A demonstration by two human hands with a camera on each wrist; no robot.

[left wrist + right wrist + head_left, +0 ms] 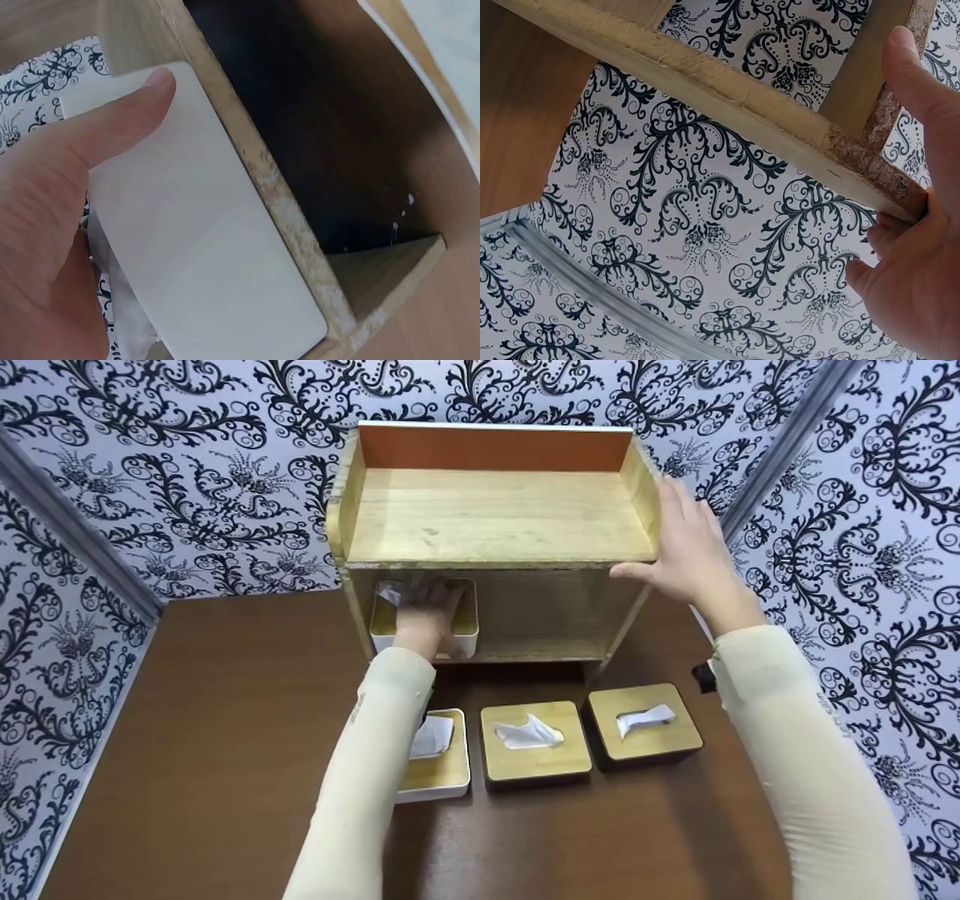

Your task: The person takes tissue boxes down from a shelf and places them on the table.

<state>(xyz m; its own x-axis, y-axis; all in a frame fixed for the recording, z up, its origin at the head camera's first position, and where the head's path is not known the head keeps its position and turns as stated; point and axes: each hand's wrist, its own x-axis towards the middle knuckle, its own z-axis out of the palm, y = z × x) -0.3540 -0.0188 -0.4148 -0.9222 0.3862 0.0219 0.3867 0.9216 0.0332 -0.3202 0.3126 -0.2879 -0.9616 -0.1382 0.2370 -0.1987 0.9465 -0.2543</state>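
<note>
A wooden shelf unit (502,514) stands on the table against the wall. In its lower compartment, at the left end, sits a white tissue box (469,619) with a wood-coloured top and a tissue poking out. My left hand (427,615) grips this box from above, fingers over its top. The left wrist view has the thumb (154,94) pressed on the white front face (195,217), close to the lower board's edge. My right hand (694,547) holds the shelf's upper right corner, thumb at the front of the top board and fingers along the outer side.
In front of the shelf, three more tissue boxes lie in a row: a white-sided one (450,780) partly behind my left sleeve, a dark-sided one (536,765) in the middle and another (660,739) at the right. Patterned walls (225,495) enclose the brown table (225,735).
</note>
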